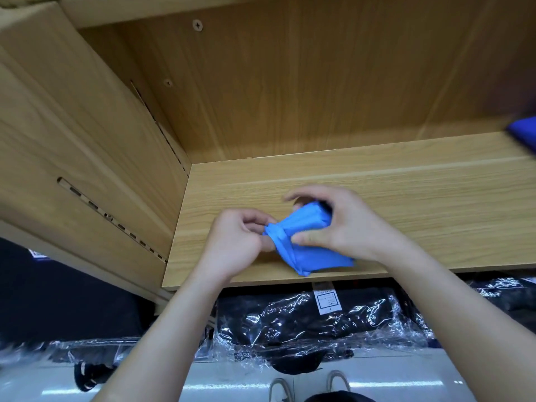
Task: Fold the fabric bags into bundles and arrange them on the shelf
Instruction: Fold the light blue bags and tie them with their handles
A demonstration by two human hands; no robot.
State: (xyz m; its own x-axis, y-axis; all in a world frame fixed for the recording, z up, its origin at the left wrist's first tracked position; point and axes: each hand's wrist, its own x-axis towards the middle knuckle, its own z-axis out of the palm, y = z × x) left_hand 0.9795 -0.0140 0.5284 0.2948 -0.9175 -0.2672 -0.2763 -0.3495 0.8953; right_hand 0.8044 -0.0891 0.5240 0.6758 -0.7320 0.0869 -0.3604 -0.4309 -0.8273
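A light blue fabric bag [311,252], folded into a small bundle, lies near the front edge of the wooden shelf [420,198]. My left hand [235,242] pinches the gathered left end of the bundle. My right hand [345,224] curls over the bundle from the right, thumb pressing its front and fingers wrapped over its top. A second, darker blue bundle [523,133] sits at the far right of the shelf, partly cut off by the frame edge.
The shelf's side wall [87,158] rises on the left and its back panel [290,88] stands behind. Below the shelf lie dark items in clear plastic wrap [319,323]. My shoes [307,387] show on the floor.
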